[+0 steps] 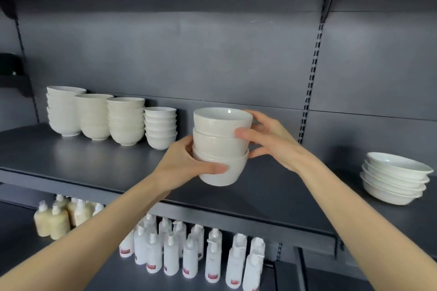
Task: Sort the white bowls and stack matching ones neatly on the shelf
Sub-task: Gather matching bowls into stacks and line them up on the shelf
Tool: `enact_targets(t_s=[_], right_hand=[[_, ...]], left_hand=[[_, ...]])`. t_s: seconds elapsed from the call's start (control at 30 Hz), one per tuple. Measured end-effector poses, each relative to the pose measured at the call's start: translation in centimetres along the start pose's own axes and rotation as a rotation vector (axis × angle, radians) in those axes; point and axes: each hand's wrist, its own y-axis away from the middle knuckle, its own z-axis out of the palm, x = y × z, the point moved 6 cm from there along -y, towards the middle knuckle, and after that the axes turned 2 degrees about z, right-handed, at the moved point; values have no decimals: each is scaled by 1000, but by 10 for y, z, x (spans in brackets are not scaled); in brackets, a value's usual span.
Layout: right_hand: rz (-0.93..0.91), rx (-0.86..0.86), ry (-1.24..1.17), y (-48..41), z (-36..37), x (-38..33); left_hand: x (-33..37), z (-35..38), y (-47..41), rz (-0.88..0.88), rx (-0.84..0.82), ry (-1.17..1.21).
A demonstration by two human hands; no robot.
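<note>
Stack of three nested glossy white ceramic bowls [221, 139], deep and round-sided, held over matte dark grey metal shelf [94, 160]. Left hand [186, 163] wraps the lowest bowl at 9 o'clock, thumb across its front. Right hand [272, 139] clasps the upper two at 3 o'clock. Four standing white bowl stacks [111, 118] at 10 o'clock; shallow wide-rimmed white dishes [395, 177] at 4 o'clock.

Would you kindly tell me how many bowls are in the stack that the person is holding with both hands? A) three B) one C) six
A: the held stack shows three nested bowls. The left hand grips the lowest one and the right hand holds the upper ones.
</note>
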Motion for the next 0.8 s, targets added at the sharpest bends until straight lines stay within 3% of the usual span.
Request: enact_targets(t_s=[0.4, 0.8], right_hand=[[105, -13, -36, -151, 49, 70], [209, 97, 5, -201, 63, 116]], left_hand=[[-98, -71, -111, -84, -61, -5], [-166, -87, -180, -131, -244, -6]])
